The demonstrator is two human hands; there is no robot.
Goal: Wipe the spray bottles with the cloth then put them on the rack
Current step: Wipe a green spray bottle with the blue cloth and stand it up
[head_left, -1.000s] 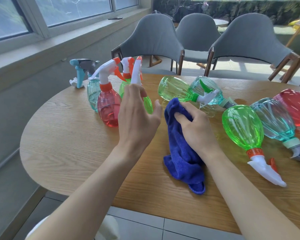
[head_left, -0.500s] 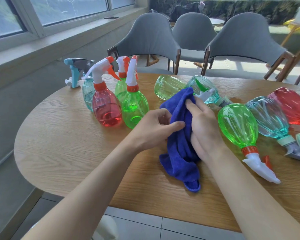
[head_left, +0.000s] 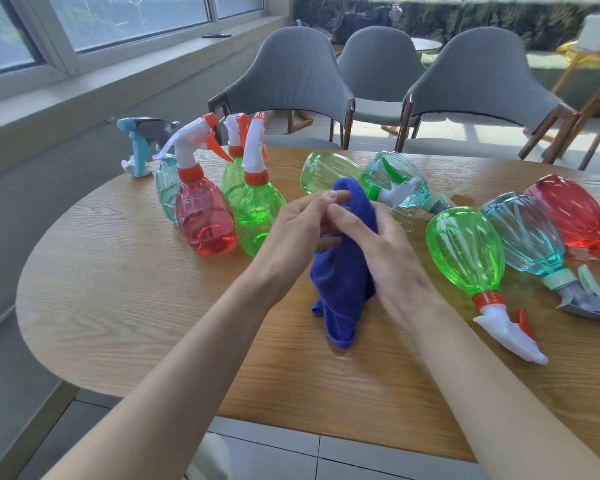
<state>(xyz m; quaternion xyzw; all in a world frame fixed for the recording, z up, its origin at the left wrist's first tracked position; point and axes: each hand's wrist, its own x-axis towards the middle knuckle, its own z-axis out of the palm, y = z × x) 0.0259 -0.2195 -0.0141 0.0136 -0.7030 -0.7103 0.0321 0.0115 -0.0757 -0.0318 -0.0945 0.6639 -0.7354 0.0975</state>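
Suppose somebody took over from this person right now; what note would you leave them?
Hands: left grip and right grip both hold the blue cloth; no bottle in hand.
Bottles: four upright at left, red bottle in front; five lying at right, nearest a green bottle.
Done: possibly the upright four; cannot confirm.
Left: wipe the lying five, rack all; no rack in view.

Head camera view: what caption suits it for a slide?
Left hand and right hand hold a blue cloth on a wooden table between upright spray bottles and toppled spray bottles.
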